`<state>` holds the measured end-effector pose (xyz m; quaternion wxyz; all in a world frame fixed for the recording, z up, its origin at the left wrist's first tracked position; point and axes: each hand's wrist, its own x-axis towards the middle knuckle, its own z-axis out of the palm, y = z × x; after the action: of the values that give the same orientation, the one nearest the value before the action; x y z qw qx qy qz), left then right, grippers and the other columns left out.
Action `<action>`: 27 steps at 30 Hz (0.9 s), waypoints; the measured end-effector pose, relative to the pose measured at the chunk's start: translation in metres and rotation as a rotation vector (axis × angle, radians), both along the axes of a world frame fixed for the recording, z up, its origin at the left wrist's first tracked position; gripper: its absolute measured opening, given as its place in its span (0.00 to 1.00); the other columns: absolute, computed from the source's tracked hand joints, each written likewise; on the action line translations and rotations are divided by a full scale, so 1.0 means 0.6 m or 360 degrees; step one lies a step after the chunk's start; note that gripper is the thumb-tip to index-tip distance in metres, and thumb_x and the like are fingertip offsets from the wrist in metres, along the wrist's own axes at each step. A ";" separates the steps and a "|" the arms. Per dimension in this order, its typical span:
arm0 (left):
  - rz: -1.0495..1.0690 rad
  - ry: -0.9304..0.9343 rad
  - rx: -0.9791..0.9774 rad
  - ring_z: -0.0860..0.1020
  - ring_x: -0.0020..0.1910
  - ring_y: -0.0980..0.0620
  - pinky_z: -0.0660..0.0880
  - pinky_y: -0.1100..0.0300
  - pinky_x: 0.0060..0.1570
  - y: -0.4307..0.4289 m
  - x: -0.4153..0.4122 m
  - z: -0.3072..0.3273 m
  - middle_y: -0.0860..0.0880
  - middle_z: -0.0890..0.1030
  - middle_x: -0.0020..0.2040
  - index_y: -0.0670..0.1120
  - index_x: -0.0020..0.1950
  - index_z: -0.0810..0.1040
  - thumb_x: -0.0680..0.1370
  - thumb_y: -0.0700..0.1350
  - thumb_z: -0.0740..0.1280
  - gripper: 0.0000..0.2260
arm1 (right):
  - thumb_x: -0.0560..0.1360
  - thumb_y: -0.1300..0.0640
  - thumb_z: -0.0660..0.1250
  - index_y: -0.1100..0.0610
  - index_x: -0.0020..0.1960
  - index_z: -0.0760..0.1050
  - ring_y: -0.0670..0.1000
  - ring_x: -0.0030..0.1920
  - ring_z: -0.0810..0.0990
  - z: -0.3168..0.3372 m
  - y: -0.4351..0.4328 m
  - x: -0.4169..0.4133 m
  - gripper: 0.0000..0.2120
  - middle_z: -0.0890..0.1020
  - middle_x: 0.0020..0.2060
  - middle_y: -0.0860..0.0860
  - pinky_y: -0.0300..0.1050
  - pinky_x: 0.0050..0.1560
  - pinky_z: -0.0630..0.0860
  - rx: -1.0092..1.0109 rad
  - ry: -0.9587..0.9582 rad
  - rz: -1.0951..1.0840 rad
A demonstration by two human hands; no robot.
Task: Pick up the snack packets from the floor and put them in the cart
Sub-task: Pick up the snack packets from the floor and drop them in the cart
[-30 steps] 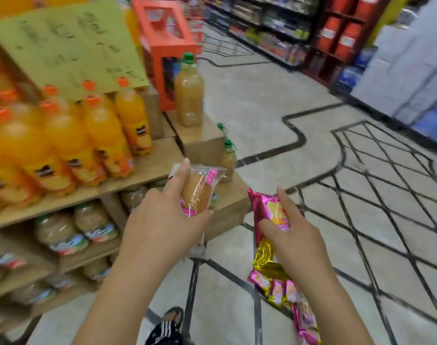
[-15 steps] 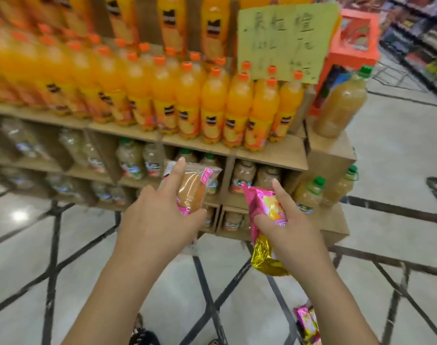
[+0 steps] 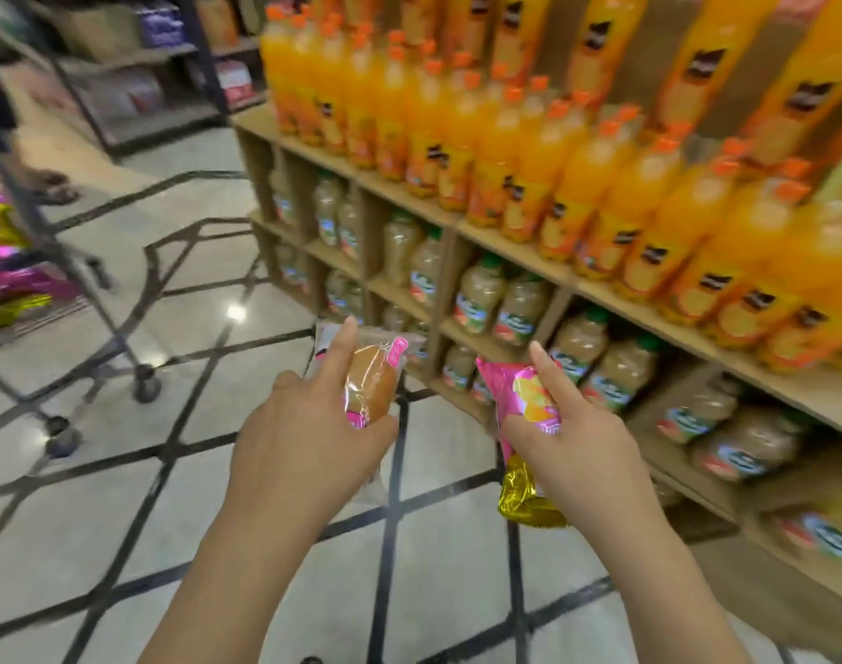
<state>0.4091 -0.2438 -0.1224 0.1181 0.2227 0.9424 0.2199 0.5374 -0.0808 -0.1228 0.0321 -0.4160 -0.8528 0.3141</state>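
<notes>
My left hand (image 3: 299, 438) grips a clear packet with a brown bun and pink trim (image 3: 373, 383), its index finger stretched along the pack. My right hand (image 3: 577, 448) holds a pink and gold foil snack packet (image 3: 524, 409) that hangs down below the palm. Both hands are raised side by side at the middle of the view. The metal cart (image 3: 50, 261) stands at the far left, on black wheels, with pink and yellow snack packets (image 3: 7, 280) inside it. The cart is well to the left of my left hand.
A wooden display shelf (image 3: 500, 232) fills the right side, with orange drink bottles (image 3: 577, 184) on top and pale juice bottles (image 3: 481, 289) below. Another person's sandalled feet (image 3: 50, 184) are at the upper left. Pale tiled floor (image 3: 170, 472) with dark lines lies between me and the cart.
The view has swung left: the shelf slid to the right and the cart came into sight at the left. Both hands kept their packets and their pose.
</notes>
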 end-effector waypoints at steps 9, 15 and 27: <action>0.0356 -0.0066 -0.0099 0.73 0.53 0.46 0.65 0.57 0.43 -0.247 -0.184 -0.052 0.46 0.73 0.58 0.68 0.76 0.43 0.73 0.62 0.66 0.40 | 0.75 0.44 0.62 0.32 0.75 0.53 0.55 0.46 0.73 -0.083 -0.208 -0.249 0.32 0.77 0.46 0.52 0.50 0.48 0.73 -0.0152 -0.0031 0.0446; 0.0600 -0.0260 -0.0049 0.75 0.48 0.48 0.70 0.55 0.41 -0.351 -0.268 -0.103 0.47 0.75 0.54 0.69 0.76 0.43 0.72 0.62 0.67 0.41 | 0.76 0.44 0.62 0.36 0.77 0.53 0.53 0.46 0.69 -0.121 -0.280 -0.367 0.32 0.75 0.49 0.53 0.47 0.47 0.68 -0.0159 -0.0181 0.0658; 0.0970 -0.0357 -0.0086 0.73 0.48 0.49 0.69 0.56 0.42 -0.385 -0.505 -0.134 0.48 0.72 0.54 0.69 0.75 0.41 0.74 0.64 0.66 0.40 | 0.76 0.43 0.62 0.32 0.75 0.54 0.52 0.48 0.75 -0.157 -0.320 -0.701 0.30 0.75 0.51 0.49 0.47 0.50 0.73 -0.0422 -0.0315 0.0945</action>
<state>0.1061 -0.4748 -0.2025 0.1559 -0.0986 0.9523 0.2433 0.1169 -0.2729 -0.2173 -0.1982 -0.1786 -0.8873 0.3761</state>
